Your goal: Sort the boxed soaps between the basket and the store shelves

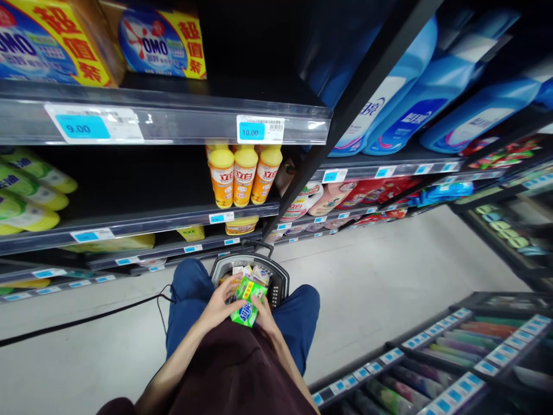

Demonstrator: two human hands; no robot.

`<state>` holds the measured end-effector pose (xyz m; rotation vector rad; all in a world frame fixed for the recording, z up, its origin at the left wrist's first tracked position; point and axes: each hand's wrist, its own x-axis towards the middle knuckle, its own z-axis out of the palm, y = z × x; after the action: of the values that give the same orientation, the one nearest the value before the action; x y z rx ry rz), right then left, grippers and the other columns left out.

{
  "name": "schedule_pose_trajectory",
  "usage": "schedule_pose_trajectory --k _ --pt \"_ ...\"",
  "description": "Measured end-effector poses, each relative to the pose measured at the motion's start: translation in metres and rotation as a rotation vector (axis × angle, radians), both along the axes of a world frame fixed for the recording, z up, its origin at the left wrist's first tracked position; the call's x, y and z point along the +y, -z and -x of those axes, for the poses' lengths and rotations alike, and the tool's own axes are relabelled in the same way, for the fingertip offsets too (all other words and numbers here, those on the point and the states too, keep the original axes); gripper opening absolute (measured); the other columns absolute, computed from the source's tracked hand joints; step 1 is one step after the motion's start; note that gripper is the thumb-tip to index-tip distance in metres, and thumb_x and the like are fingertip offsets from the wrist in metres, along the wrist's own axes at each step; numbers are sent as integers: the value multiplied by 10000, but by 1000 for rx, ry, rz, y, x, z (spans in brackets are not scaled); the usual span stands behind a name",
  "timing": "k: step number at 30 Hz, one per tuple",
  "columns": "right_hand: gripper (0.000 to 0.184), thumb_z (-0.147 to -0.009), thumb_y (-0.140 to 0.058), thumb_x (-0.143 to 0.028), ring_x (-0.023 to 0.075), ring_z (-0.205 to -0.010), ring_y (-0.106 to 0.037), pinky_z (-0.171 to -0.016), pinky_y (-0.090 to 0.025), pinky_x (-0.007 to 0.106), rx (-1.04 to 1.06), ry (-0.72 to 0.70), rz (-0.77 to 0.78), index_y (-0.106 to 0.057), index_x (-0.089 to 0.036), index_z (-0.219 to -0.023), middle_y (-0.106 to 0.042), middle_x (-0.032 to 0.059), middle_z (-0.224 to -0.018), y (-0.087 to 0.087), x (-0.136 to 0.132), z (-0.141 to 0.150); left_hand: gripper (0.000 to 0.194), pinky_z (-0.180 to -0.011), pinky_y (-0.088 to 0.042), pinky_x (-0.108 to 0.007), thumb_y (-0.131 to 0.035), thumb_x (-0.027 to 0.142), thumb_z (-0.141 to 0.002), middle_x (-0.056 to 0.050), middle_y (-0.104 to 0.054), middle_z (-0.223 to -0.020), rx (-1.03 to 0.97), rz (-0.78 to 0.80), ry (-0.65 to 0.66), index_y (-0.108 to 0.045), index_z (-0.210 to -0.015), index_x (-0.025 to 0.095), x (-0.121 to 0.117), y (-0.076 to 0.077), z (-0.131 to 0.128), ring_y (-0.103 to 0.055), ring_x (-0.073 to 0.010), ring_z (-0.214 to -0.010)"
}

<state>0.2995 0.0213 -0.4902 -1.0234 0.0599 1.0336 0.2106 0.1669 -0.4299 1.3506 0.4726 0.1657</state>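
Note:
Between my knees stands a dark shopping basket (284,275) with a grey rim and several small boxed items (261,275) inside. Over its near edge I hold a green soap pack (245,314) with white and blue lettering and a yellow patch. My left hand (223,300) grips it from the left, fingers curled over the top. On the other side, my right hand (264,316) has its thumb on the front face and its fingers partly hidden behind. The pack is slightly tilted.
Ahead, shelves carry OMO boxes (162,43), yellow-orange bottles (245,176) and green bottles (30,184). Large blue detergent bottles (415,109) stand at upper right. Another shelf unit (389,360) borders the aisle at lower right. A black cable (86,320) runs in from the left.

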Motion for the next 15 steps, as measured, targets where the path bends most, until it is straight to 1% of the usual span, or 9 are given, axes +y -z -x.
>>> schedule_pose_trajectory --k 2,5,7,9,10,13,15 --pt "625 -703 -856 -540 303 -1035 -741 -982 -552 486 65 100 -19 -675 -192 -1190 -779 92 -1101 0 3 1 729 -1160 -422 -494 -835 353 -756 -154 -552 -1485 -5 -64 39 -540 -1413 240 -2 0 0 -523 -336 -1379" --pt "669 -679 -848 -583 300 -1046 -734 -979 -553 483 68 257 -16 -676 -195 -1197 -778 89 -1100 -2 7 -1 777 -1221 -334 -541 -865 281 -693 -144 -526 -1517 -3 -208 65 -565 -1408 243 -8 5 -1 -468 -359 -1426" --pt "668 -683 -841 -584 292 -1050 -731 -988 -547 482 70 307 5 -674 -194 -1198 -779 86 -1088 -1 7 -2 855 -1240 -298 -560 -885 228 -637 -137 -509 -1534 9 -313 84 -557 -1426 256 -13 10 0 -432 -369 -1452" --pt "647 -685 -841 -580 288 -1040 -733 -990 -545 479 98 311 25 -680 -191 -1177 -781 84 -1079 3 6 -2 927 -1248 -287 -569 -887 190 -608 -126 -476 -1565 18 -405 100 -528 -1458 273 -19 16 1 -399 -369 -1475" --pt "634 -676 -848 -578 285 -1028 -737 -991 -544 473 107 308 29 -688 -188 -1151 -783 83 -1071 5 5 -1 930 -1249 -290 -569 -872 176 -617 -121 -468 -1572 17 -445 99 -517 -1469 277 -21 19 1 -393 -363 -1480" --pt "589 -639 -887 -550 280 -1007 -743 -994 -544 449 77 289 9 -709 -189 -1069 -789 83 -1050 10 2 3 814 -1245 -312 -558 -767 126 -691 -106 -507 -1545 -5 -515 64 -533 -1456 273 -26 24 4 -429 -333 -1463" --pt "578 -632 -898 -542 290 -992 -746 -966 -559 464 50 220 -12 -710 -199 -1057 -788 90 -1049 11 -2 6 762 -1235 -337 -543 -718 102 -695 -99 -557 -1504 -15 -508 26 -570 -1423 269 -26 24 6 -476 -322 -1429"
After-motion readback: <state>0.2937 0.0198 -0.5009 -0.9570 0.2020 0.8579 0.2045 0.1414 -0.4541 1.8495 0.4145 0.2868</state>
